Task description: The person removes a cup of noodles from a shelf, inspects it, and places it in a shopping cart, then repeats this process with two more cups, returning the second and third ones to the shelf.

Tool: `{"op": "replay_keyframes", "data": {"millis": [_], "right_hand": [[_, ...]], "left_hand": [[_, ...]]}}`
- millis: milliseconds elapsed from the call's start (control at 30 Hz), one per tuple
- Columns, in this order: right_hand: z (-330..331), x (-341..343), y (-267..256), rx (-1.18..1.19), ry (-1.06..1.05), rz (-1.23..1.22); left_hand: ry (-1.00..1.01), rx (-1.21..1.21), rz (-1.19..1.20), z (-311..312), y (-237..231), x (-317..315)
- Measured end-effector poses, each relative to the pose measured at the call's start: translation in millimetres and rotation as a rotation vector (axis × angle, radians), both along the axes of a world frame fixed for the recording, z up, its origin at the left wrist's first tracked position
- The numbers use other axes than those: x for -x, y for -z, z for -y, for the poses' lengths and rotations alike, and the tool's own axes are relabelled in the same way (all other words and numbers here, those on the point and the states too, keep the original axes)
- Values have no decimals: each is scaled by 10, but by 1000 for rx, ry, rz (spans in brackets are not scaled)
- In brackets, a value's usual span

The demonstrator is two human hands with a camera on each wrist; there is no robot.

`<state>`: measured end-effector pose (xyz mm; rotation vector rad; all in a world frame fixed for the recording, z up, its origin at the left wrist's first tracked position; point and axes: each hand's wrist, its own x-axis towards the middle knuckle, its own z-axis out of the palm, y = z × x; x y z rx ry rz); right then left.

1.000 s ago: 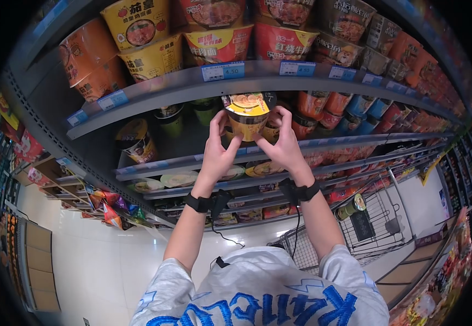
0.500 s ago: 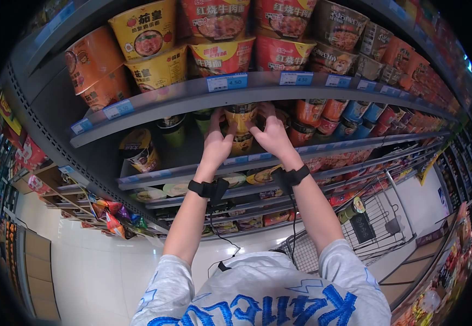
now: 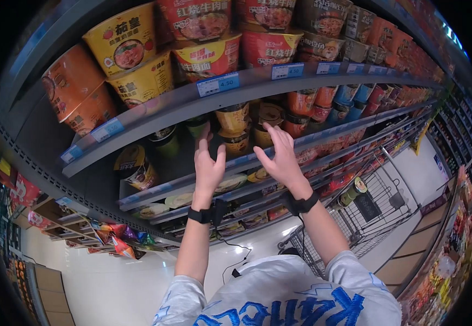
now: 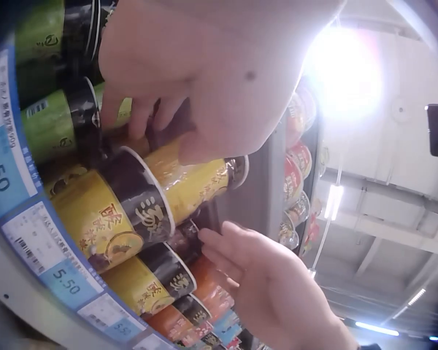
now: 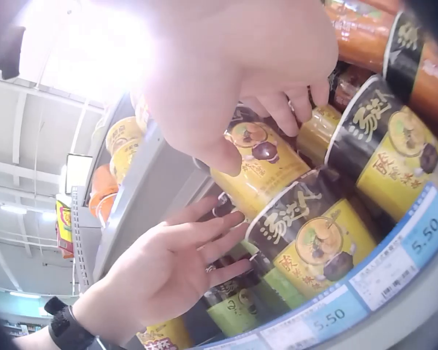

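A yellow and black noodle cup stands on top of a matching cup on the middle shelf. My left hand is just left of this stack, its fingers extended beside a green cup. To the right, my right hand has its fingers loosely spread in front of another yellow cup. In the right wrist view, the upper cup leans back slightly over the lower cup, between both hands. Neither hand grips anything.
The upper shelf's edge overhangs the cups, with large noodle tubs stacked above it. A tipped noodle cup lies farther left. At the lower right stands a shopping cart with a green cup in it.
Both hands carried the yellow cup inward under the upper shelf and set it on the matching cup. They have since let go, drawn back and moved apart.
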<state>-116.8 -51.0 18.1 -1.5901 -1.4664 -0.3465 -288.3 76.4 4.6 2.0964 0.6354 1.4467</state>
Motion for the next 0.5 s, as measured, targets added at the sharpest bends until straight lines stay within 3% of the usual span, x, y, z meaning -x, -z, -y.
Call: {"op": "replay_keyframes", "data": {"millis": [67,267,500], "right_hand": [[301,35,207,-50,16,-70],[1173,-99,1301,101,225,-372],[2386,-762,2681,245,515,-748]], "left_hand": [[-35,24,100,295,24,0],[286,304,95,938,527,-475],[690,437,-335,1637,1093,-1617]]}}
